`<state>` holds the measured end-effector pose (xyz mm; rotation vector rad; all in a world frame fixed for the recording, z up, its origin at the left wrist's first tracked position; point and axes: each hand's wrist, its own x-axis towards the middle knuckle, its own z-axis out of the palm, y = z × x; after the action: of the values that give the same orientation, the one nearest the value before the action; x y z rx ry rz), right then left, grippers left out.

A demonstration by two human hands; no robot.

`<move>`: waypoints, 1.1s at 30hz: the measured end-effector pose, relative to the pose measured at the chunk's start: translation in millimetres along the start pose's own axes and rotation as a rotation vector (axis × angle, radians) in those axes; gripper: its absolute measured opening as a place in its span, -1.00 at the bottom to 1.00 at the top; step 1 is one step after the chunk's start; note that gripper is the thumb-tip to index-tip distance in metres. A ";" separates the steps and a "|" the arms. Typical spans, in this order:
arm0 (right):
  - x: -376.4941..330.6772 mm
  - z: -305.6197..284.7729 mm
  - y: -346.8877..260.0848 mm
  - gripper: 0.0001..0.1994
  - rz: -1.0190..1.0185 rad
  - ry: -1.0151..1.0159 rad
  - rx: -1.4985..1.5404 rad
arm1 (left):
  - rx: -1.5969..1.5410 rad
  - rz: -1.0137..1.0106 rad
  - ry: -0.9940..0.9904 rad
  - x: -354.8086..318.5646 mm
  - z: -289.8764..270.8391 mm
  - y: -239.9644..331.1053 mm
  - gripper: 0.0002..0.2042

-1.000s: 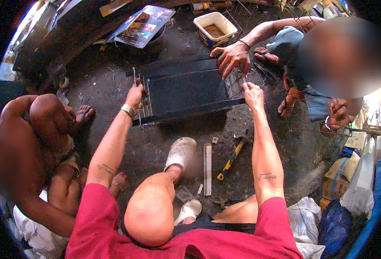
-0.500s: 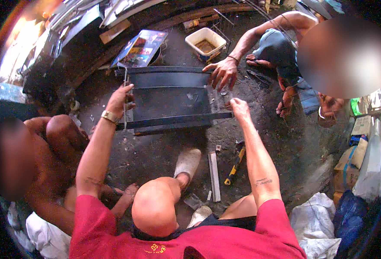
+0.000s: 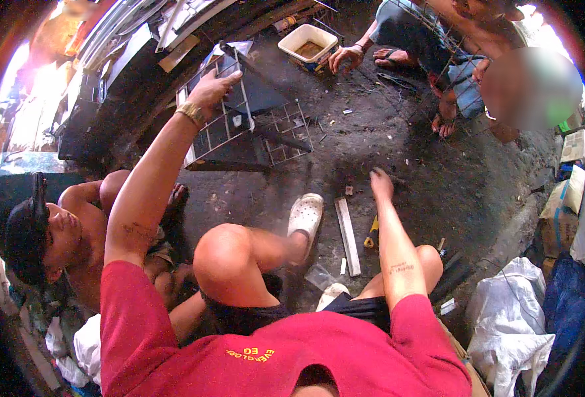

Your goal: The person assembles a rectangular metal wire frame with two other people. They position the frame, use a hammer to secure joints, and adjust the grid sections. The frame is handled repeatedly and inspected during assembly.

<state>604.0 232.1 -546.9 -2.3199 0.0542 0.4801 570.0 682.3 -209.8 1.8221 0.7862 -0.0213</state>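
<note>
I have the left hand closed on the upper edge of a wire frame, thumb and fingers wrapped over one of its thin bars. The frame hangs tilted ahead of me and to the left, its open grids joined by dark panels; from this view I can't tell whether its lower edge touches the floor. The right hand is well apart from it, low and to the right, fingers curled downward; I can't make out whether they hold anything. Just nearer to me than that hand lie a pale metal strip and a yellow-and-black handle, the latter partly covered by the forearm. Beyond the frame, to its right, I see a white tub with a co-worker's hand near its rim. A second co-worker in a dark cap sits close on my left, and a white sack slumps on my right.
</note>
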 end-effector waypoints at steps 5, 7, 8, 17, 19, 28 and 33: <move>-89.8 -25.7 65.6 -0.37 0.438 0.168 -0.491 | 0.806 0.107 0.240 15.1 42.1 27.0 -0.09; -102.9 -24.1 71.7 -0.40 0.427 -0.028 -0.392 | 0.857 0.130 0.276 11.7 52.2 28.3 -0.07; -105.8 -22.1 71.8 -0.42 0.361 -0.045 -0.367 | 0.901 0.143 0.294 7.8 55.1 25.4 -0.09; -101.8 -28.9 11.4 -0.57 0.322 0.117 -0.193 | 0.984 0.682 0.657 -56.3 57.5 -37.8 -0.59; -108.0 -50.5 -26.3 -0.61 0.318 -0.042 0.261 | 0.890 0.494 0.539 -58.1 65.8 -42.6 -0.53; -160.5 -179.0 -260.7 -0.42 -0.791 -0.246 -0.004 | 0.893 0.430 0.507 -65.5 66.7 -38.3 -0.53; -183.1 -203.6 -310.6 -0.38 -0.931 -0.166 -0.036 | 0.920 0.473 0.494 -61.8 65.0 -39.8 -0.52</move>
<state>555.9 295.0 -140.5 -2.0394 -1.0628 0.1797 523.8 603.6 -245.9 2.9250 0.7019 0.4578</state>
